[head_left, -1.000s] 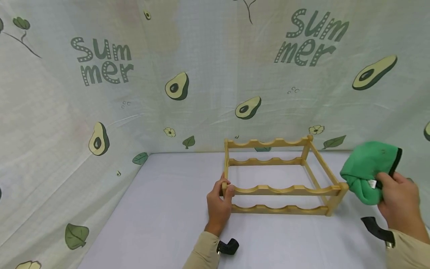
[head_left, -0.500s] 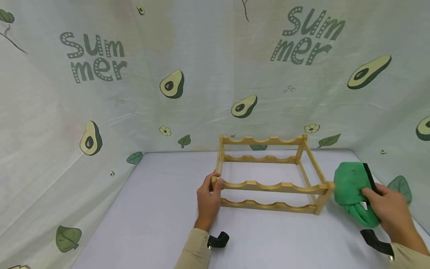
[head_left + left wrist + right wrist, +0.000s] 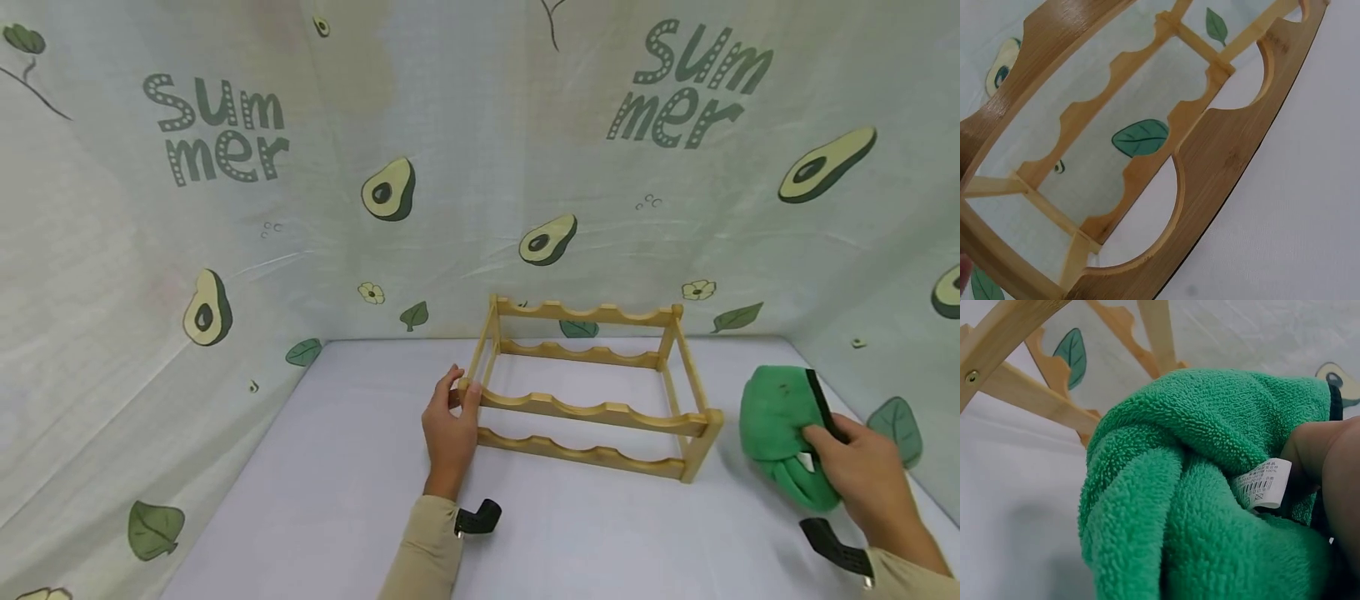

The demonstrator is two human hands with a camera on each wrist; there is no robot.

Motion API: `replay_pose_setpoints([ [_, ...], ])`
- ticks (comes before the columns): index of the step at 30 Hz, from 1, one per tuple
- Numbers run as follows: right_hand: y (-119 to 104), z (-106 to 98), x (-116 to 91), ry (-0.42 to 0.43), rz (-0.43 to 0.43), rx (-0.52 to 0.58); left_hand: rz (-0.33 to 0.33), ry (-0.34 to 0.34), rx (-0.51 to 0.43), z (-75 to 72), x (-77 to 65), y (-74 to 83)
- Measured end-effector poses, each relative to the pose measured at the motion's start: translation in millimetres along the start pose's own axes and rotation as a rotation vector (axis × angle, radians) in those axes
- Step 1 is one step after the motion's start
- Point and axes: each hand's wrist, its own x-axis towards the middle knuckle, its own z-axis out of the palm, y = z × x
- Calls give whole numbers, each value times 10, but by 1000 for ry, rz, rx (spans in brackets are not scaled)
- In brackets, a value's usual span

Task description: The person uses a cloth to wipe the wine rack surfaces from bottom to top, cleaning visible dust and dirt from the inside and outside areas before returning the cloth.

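A two-tier wooden bottle rack with scalloped rails stands on the white table, turned at an angle. My left hand grips its front left corner, thumb on the near side of the post. Its scalloped rails fill the left wrist view, where only a sliver of a fingertip shows. To the right of the rack, my right hand pinches a bunched green towel by its black-trimmed edge. In the right wrist view a white printed label sticks out of the towel's terry folds beside my thumb.
The white tabletop runs back to a pale curtain printed with avocados, leaves and lettering. The curtain also hangs along the left and right sides. A black wrist mount sits on my left wrist, another on my right.
The rack's front has swung left with my left hand, turning the rack at an angle. My right hand has lowered the green towel from above the rack's right end to beside it.
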Motion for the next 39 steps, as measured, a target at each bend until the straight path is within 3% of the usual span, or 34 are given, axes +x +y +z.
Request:
replay_pose_setpoints([
  [4,30,-2,-1,-15,4,89,72,110,64,57,0,90],
  [9,83,1,-21,-23,-29,186,224,185,125,182,9,266],
  [15,169,40,-39,-23,-56,223,411,163,149,436,-62,559],
  [19,227,70,-55,-51,-83,260,487,126,174,574,-137,736],
  [22,234,71,-68,-46,-95,268,535,79,162,688,-201,862],
  [29,155,20,-91,4,-44,205,612,-133,183,1009,-430,1173],
  [36,84,38,-117,74,13,212,635,-357,407,1285,-604,1428],
  [39,66,52,-122,103,29,276,647,-408,506,1378,-654,1499],
])
